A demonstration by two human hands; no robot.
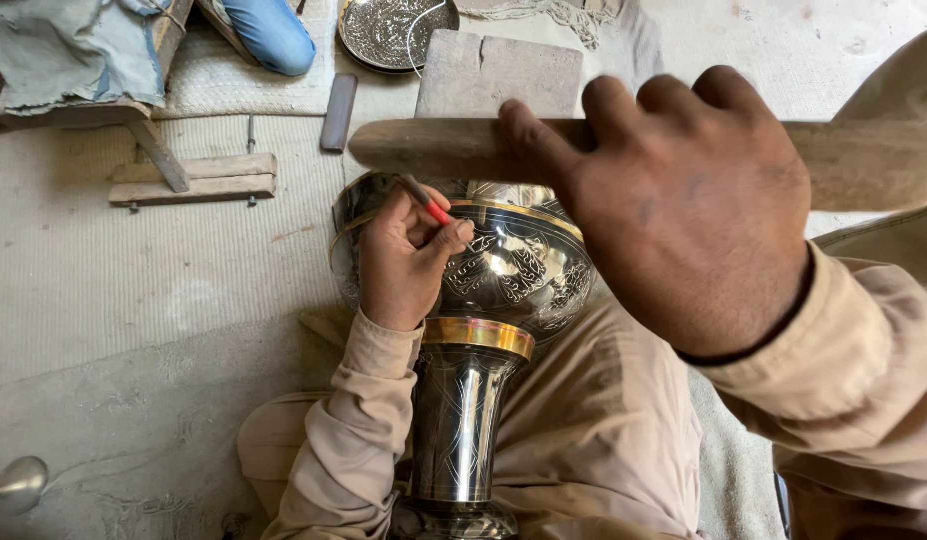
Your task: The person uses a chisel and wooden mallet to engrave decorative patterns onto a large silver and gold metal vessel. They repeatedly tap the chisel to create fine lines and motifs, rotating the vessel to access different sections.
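Hands grasp: left (404, 262) a chisel (431, 207) angled down-right onto vase (514, 270), right (684, 200) a crosswise mallet (424, 148).

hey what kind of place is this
Probably a floor-level metal engraving workshop: the left hand holds a fine tool against an engraved metal vase, the right hand grips a wooden mallet, and an engraved tray lies nearby.

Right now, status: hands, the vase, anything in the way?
Left hand pinches a thin red-banded tool against the engraved vase. Right hand grips a wooden bar above it. Nothing between tool and vase.
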